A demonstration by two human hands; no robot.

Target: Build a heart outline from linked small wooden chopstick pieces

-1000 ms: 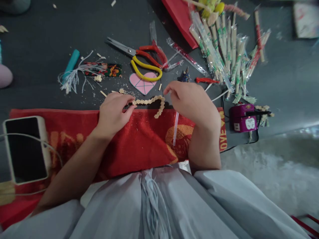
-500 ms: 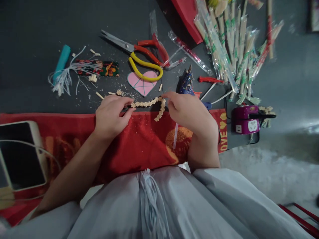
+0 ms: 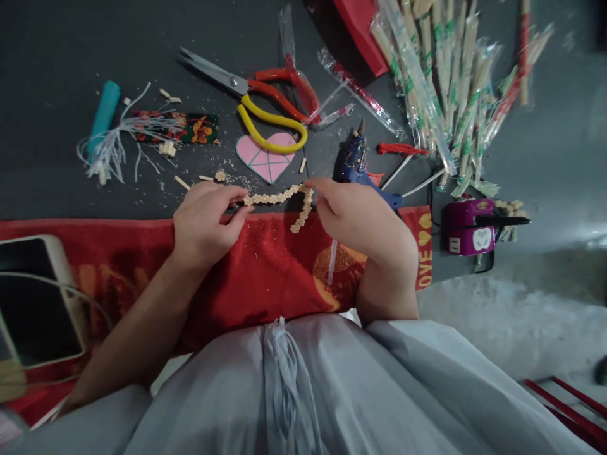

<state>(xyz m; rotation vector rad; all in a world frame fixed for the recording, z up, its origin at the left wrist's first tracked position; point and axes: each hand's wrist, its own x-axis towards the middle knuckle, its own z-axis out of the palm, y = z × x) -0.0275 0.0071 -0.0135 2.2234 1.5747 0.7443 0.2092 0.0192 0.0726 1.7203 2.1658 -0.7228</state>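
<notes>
A curved strip made of small pale wooden pieces [image 3: 275, 197] spans the gap between my two hands, its right end bent back down over the red cloth. My left hand [image 3: 208, 218] pinches the strip's left end between thumb and fingertips. At the bend, the fingers of my right hand [image 3: 346, 205] are closed on the strip. A pink paper heart [image 3: 265, 165] with green lines lies just beyond, partly under the yellow handle of the scissors [image 3: 272, 129]. Behind my right hand rests a blue glue gun [image 3: 355, 155], partly hidden.
A red towel [image 3: 270, 272] runs along the near table edge, with a tablet [image 3: 40, 303] at left. Wrapped chopsticks [image 3: 446, 82] pile at the far right, above a purple power socket [image 3: 467, 227]. White string [image 3: 109, 142] and a teal roll [image 3: 104, 114] lie left.
The view has shifted slightly, so most table items appear a little further left. Both hands keep their hold on the strip, with hardly any movement.
</notes>
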